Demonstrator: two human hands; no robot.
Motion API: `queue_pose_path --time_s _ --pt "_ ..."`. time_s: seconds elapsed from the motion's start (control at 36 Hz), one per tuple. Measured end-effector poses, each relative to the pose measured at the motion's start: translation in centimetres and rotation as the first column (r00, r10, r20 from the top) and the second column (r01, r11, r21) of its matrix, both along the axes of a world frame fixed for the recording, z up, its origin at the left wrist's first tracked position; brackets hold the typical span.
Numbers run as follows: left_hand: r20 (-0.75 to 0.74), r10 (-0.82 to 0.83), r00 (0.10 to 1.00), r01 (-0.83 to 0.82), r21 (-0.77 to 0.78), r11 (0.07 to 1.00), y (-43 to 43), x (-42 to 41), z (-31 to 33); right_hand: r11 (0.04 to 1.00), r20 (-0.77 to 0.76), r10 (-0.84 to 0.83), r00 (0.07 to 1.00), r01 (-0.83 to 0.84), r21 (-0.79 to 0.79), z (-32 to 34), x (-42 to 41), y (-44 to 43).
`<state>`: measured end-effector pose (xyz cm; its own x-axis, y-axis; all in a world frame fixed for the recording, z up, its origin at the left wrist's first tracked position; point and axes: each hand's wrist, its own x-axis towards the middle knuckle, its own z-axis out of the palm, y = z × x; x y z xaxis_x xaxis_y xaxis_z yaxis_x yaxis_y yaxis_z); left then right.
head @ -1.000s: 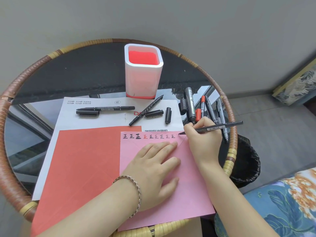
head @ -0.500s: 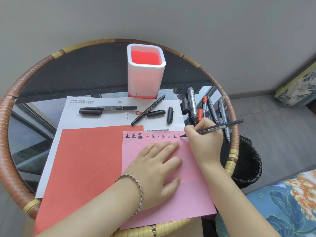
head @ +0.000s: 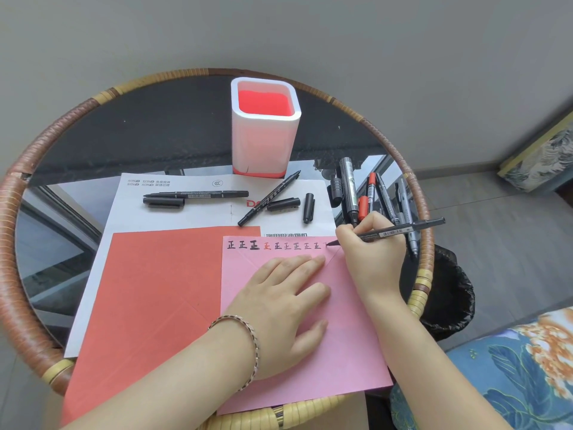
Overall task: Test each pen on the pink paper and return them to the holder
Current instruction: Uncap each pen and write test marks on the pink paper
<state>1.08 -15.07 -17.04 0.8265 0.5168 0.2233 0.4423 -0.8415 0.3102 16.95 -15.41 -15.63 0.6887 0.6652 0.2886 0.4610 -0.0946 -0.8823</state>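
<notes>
While your right hand pinches a thin black pen with its tip touching the pink paper, your left hand lies flat on that paper with the fingers close together. This paper covers the right part of a red sheet and carries along its top edge a row of small written marks, mostly black and one red. Behind the pink paper stands the white holder with a red inside. Compared with one second ago, a new stroke has begun at the right end of the row.
</notes>
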Motion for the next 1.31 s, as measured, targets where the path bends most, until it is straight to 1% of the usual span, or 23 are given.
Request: queue_pose_path --time_s 0.25,0.42,0.61,0.75,0.83,0.89,0.94,1.0,1.06,1.11,1.19,1.25,1.31 --pt "-0.014 0.003 1.0 -0.003 -0.006 1.0 0.0 -0.1 0.1 1.0 0.006 0.008 1.0 -0.008 -0.016 0.0 -0.1 0.0" --pt "0.001 0.003 1.0 -0.003 -0.008 1.0 0.0 0.0 0.0 1.0 -0.042 0.002 0.999 -0.002 -0.002 -0.1 -0.1 0.0" --pt "-0.008 0.0 1.0 -0.001 -0.009 1.0 0.0 0.0 0.0 1.0 -0.014 0.012 1.0 -0.012 -0.023 0.1 -0.2 -0.1" --pt "-0.012 0.001 1.0 -0.001 -0.006 1.0 0.0 0.0 0.0 0.999 0.018 -0.025 1.0 0.025 -0.021 -0.2 -0.1 0.0" --pt "-0.013 -0.002 1.0 0.002 -0.006 1.0 0.1 0.0 0.1 0.999 -0.001 -0.034 0.999 0.034 -0.019 -0.1 -0.1 -0.1" --pt "-0.012 -0.004 1.0 0.004 -0.007 1.0 0.1 0.0 0.1 0.998 -0.046 -0.068 0.997 0.068 0.011 0.0 0.0 -0.2" --pt "-0.01 -0.004 1.0 0.004 -0.008 1.0 0.0 0.0 0.0 0.991 -0.096 -0.107 0.99 0.115 0.075 0.1 0.1 -0.1" --pt "-0.008 -0.004 1.0 0.004 -0.003 1.0 0.0 0.0 0.0 0.982 -0.125 -0.113 0.986 0.13 0.136 0.3 0.0 -0.2" --pt "-0.005 -0.004 1.0 0.004 -0.002 1.0 0.0 0.0 0.0 0.982 -0.146 -0.081 0.986 0.104 0.159 0.7 -0.1 -0.4" --pt "0.0 -0.003 1.0 0.003 -0.003 1.0 0.1 0.0 0.0 0.99 -0.099 -0.005 0.995 0.019 0.14 1.3 0.1 -0.5" --pt "0.0 -0.004 1.0 0.004 0.0 1.0 0.1 0.0 0.0 0.984 0.061 0.169 0.984 -0.172 0.044 3.0 0.9 -0.4" --pt "-0.003 -0.004 1.0 0.004 0.006 1.0 0.1 -0.1 0.0 0.964 0.215 0.266 0.94 -0.257 -0.069 4.3 1.5 -0.1" --pt "0.001 -0.006 1.0 0.006 0.007 1.0 0.1 -0.1 0.0 0.948 0.367 0.317 0.874 -0.282 -0.147 5.3 2.0 0.5"
